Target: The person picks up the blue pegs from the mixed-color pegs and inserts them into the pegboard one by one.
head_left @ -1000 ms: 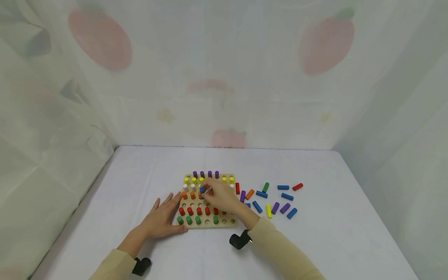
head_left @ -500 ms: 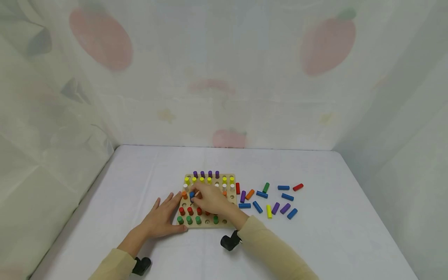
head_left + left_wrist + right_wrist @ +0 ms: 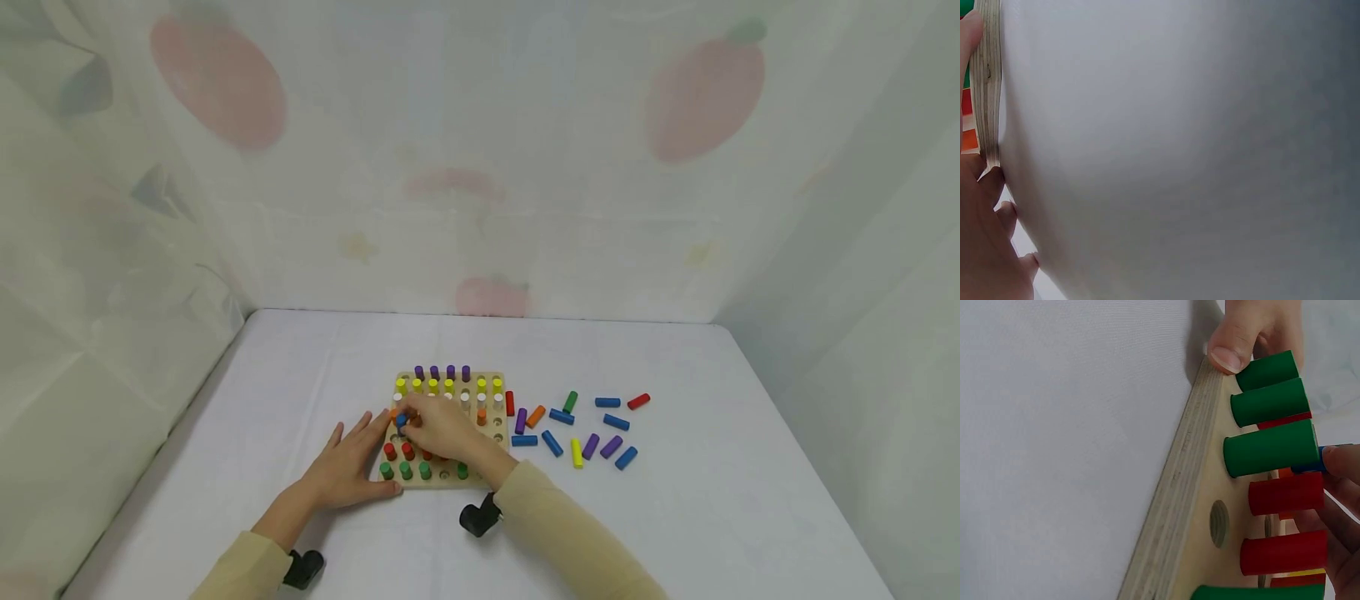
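Observation:
My right hand (image 3: 442, 429) pinches a blue peg (image 3: 401, 420) between thumb and fingers, over the left end of the wooden pegboard (image 3: 501, 379). The peg is upright, near an orange peg (image 3: 394, 414) and a row of unfilled holes. Its lower end is too hidden to tell whether it sits in a hole. My left hand (image 3: 345, 471) rests spread at the board's left side, the thumb along the near corner and the fingertips against the edge. Rows of purple, yellow, white, red and green pegs (image 3: 1272, 450) stand in the board.
To the right of the board, loose pegs lie scattered on the white table (image 3: 712, 467): several blue pegs (image 3: 617, 422), purple pegs (image 3: 590, 446), red pegs (image 3: 639, 402), a yellow peg (image 3: 577, 453), a green peg (image 3: 570, 402) and an orange peg (image 3: 536, 417). A pale curtain (image 3: 585, 250) hangs behind.
My right hand has moved left across the board with the blue peg, from the orange row's middle toward its left end, slightly nearer me. The left hand has stayed in place.

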A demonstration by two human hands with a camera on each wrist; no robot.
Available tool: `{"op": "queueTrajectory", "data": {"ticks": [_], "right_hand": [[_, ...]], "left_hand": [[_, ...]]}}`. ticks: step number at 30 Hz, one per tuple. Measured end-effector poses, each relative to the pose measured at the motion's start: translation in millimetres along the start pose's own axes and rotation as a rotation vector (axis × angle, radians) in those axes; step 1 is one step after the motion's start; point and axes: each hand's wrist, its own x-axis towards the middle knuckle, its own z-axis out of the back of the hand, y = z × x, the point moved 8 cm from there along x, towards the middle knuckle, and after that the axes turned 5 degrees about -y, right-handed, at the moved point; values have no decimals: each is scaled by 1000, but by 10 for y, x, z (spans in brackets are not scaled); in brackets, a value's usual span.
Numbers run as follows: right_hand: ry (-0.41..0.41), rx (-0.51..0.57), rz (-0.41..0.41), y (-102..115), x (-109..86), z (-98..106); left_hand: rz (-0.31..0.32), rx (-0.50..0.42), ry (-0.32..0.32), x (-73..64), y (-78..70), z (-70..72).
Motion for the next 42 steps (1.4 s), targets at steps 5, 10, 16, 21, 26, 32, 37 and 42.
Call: {"op": "queueTrajectory", "data": {"ticks": [5, 10, 16, 21, 26, 32, 37, 42], "right_hand": [[2, -22, -12, -4, 26, -74], [1, -54, 8, 15, 49, -128], [-11, -90, 42, 55, 56, -131], [-20, -106, 48, 65, 64, -118], [-25, -120, 62, 69, 75, -115], [-21, -145, 78, 67, 82, -117], [-18, -164, 92, 83, 79, -115], [-4, -220, 115, 115, 76, -119]], "left_hand": [[1, 2, 0, 1, -5, 10], [4, 3, 0, -3, 0, 1], [4, -9, -5, -13, 2, -7], [4, -3, -8, -12, 4, -11], [6, -1, -8, -7, 4, -8], [10, -5, -5, -2, -1, -7], [8, -8, -3, -3, -5, -5], [5, -8, -4, -8, -5, 0]]}}
